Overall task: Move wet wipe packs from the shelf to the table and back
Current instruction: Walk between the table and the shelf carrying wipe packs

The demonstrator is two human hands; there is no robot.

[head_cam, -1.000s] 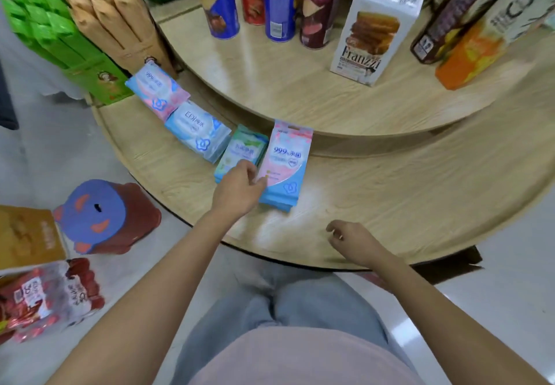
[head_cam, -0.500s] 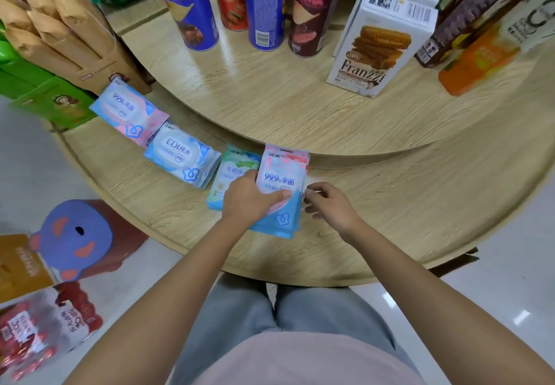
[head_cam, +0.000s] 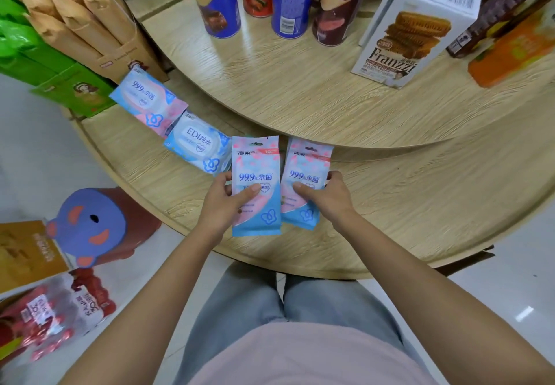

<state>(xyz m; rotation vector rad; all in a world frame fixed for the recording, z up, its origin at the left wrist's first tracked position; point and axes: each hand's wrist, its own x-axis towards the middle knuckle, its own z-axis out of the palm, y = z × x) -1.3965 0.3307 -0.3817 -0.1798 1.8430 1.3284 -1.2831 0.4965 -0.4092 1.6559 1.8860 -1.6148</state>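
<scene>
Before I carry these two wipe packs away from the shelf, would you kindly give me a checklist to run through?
1. Left hand grips the left pack, thumb on its front: ok.
2. Right hand grips the right pack: ok.
3. One pack per hand: ok.
4. Both packs lifted clear of the lower shelf: cannot tell.
5. Drop-off spot in view: not ok.

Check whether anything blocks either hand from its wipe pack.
Nothing visible does. The left hand grips the left pack and the right hand grips the right pack, each with a thumb on the front.
</scene>
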